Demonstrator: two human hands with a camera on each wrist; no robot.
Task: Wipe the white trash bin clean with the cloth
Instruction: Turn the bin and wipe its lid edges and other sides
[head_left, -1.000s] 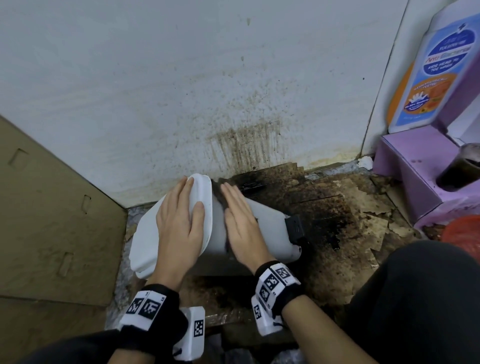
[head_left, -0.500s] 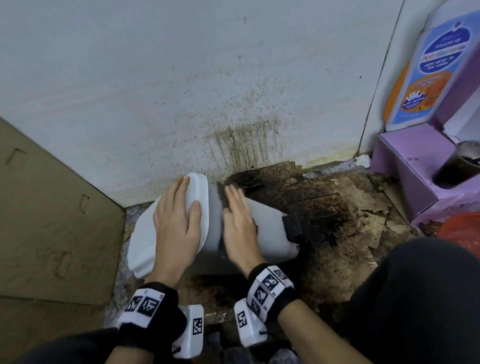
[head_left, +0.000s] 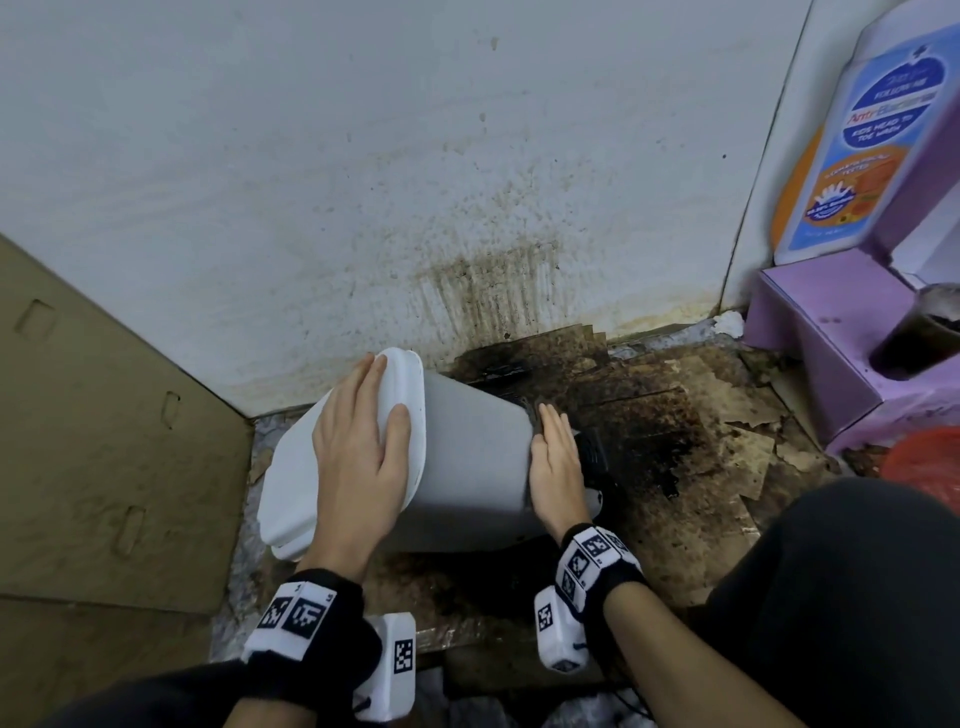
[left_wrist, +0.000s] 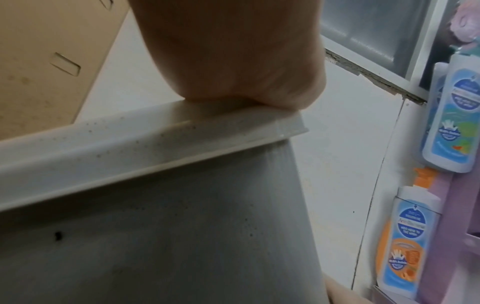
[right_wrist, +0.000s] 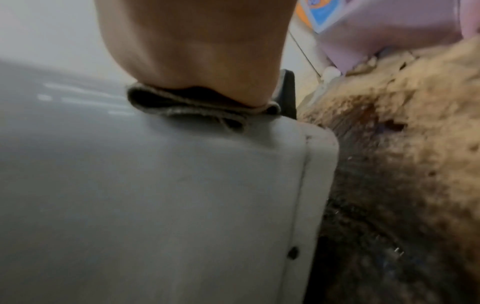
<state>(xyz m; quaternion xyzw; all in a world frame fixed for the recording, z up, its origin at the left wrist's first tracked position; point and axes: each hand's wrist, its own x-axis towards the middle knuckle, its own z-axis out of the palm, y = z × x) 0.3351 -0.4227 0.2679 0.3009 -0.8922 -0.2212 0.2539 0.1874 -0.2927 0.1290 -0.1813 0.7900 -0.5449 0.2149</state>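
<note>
The white trash bin (head_left: 472, 457) lies on its side on the dirty floor, lid end to the left, base with a black pedal (head_left: 592, 452) to the right. My left hand (head_left: 363, 441) rests flat on the white lid (head_left: 400, 384), fingers straight. My right hand (head_left: 556, 457) lies flat on the bin's side near the base, pressing a dark grey cloth (right_wrist: 197, 107) against it. The cloth shows as a crumpled edge under the palm in the right wrist view. In the left wrist view the palm sits on the speckled lid rim (left_wrist: 155, 131).
A stained white wall (head_left: 415, 182) stands right behind the bin. Brown cardboard (head_left: 93, 441) leans at the left. Purple boxes (head_left: 831, 338) with wash bottles (head_left: 857, 156) and a dark cup (head_left: 919, 332) stand at the right. Blackened cardboard scraps (head_left: 675, 415) cover the floor. My dark-clothed knee (head_left: 831, 597) is lower right.
My right hand with the cloth has slid right along the bin's side, from near the lid to the base end. The left hand stays on the lid.
</note>
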